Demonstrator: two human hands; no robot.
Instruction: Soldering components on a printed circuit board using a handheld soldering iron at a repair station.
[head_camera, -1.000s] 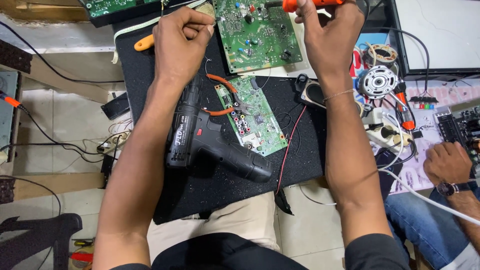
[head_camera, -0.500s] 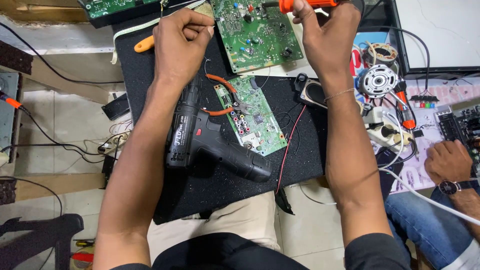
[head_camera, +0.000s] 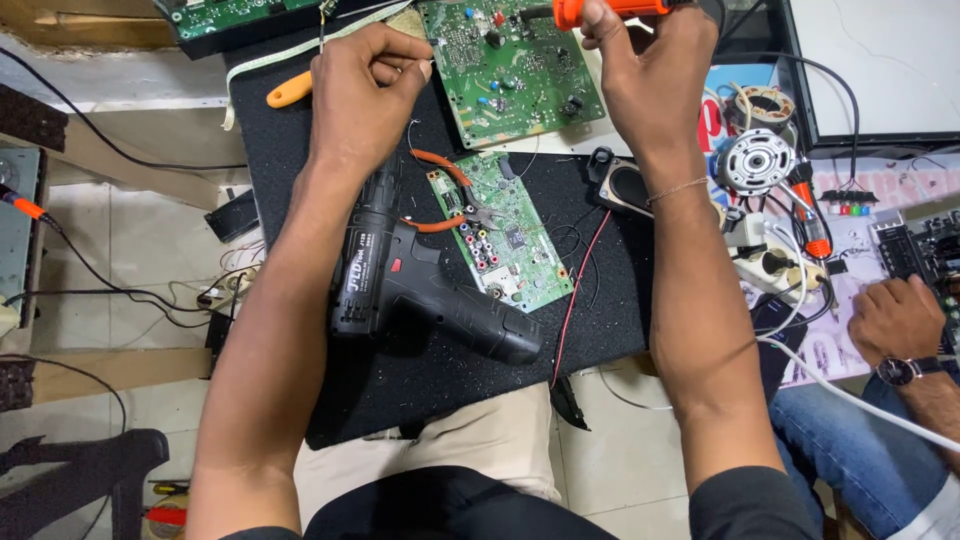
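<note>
Your right hand (head_camera: 650, 75) grips the orange-handled tool (head_camera: 610, 10) at the far edge over the large green circuit board (head_camera: 515, 65), your left hand (head_camera: 365, 85) pinching thin wire (head_camera: 412, 135); a slip could scar the board.

A matt black foam-like mat (head_camera: 300, 190), flecked with pale debris, covers the counter. On it lies a black plastic drill (head_camera: 420, 290) with a dull, lightly textured casing. The green circuit boards (head_camera: 515, 65) show a glossy lacquer with shiny metal solder points (the smaller board (head_camera: 505, 235) bears coloured plastic sockets). An orange tool handle (head_camera: 600, 10) looks smooth, glossy plastic.
</note>
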